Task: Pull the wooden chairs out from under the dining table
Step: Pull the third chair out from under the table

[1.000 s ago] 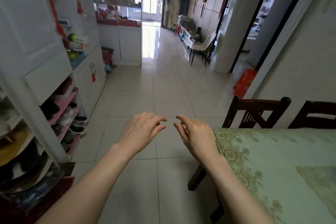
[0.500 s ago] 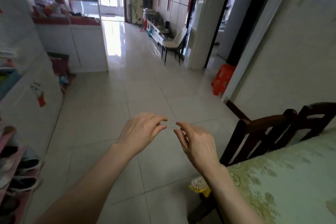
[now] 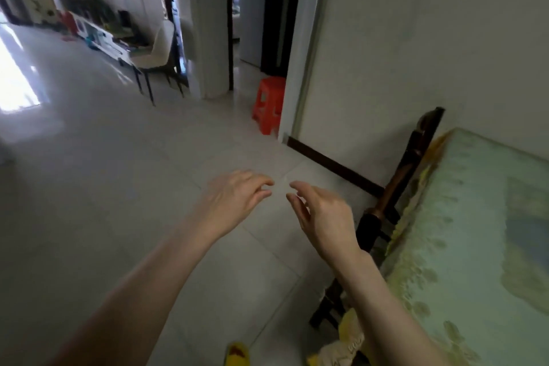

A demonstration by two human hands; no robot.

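Note:
A dark wooden chair (image 3: 395, 187) stands tucked against the long edge of the dining table (image 3: 475, 246), which wears a pale green patterned cloth. Only the chair's back rail and part of a leg show; its seat is hidden under the cloth. My left hand (image 3: 234, 199) and my right hand (image 3: 323, 217) hover side by side over the floor, left of the chair, fingers loosely curled and apart, holding nothing. My right hand is nearest the chair's back but does not touch it.
A white wall with a dark skirting board (image 3: 332, 163) runs behind the table. An orange plastic stool (image 3: 269, 104) sits by a doorway. A pale chair (image 3: 154, 56) stands further down the tiled hall. A yellow slipper (image 3: 236, 353) shows at the bottom edge.
The view has swung right and closer to the table's side; the shoe shelves left the frame. Both hands keep the same empty, loosely curled pose in front of me.

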